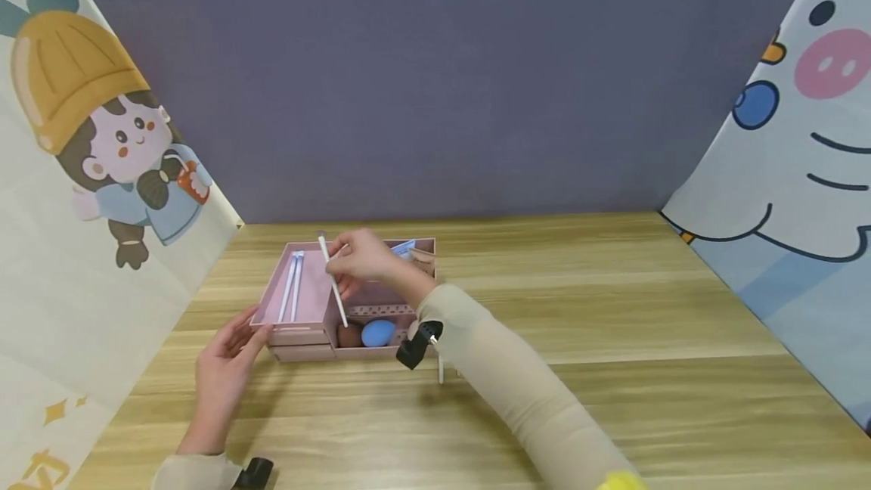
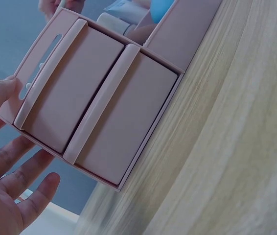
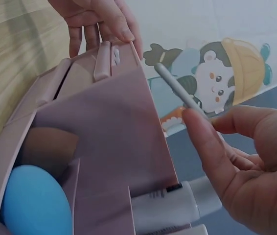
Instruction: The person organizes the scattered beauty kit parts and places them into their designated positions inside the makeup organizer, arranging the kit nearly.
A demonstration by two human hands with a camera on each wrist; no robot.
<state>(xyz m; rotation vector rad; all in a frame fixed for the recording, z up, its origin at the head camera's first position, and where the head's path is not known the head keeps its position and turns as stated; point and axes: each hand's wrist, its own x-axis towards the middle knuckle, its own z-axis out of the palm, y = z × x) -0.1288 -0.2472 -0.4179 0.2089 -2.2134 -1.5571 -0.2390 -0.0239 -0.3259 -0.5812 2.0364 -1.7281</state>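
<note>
A slim white makeup brush (image 1: 338,301) is pinched between the thumb and fingers of my right hand (image 1: 359,259). It slants over the pink desk organizer (image 1: 309,286), above the inner edge of its left top tray. Two more white brushes (image 1: 289,289) lie side by side in that tray. At the organizer's front left corner, my left hand (image 1: 224,369) holds the edge, thumb on the front panel and fingers along the side. Two drawers (image 2: 75,88) below the tray are closed. Partly behind the right hand and arm lie the open compartments.
A blue egg-shaped item (image 1: 378,333) and a brown one (image 1: 350,335) sit in the front compartment. A white tube (image 3: 165,210) stands in another section. Blue and brown packets (image 1: 404,249) are at the back right. White sticks (image 1: 440,369) show under the right forearm on the wooden table (image 1: 612,324).
</note>
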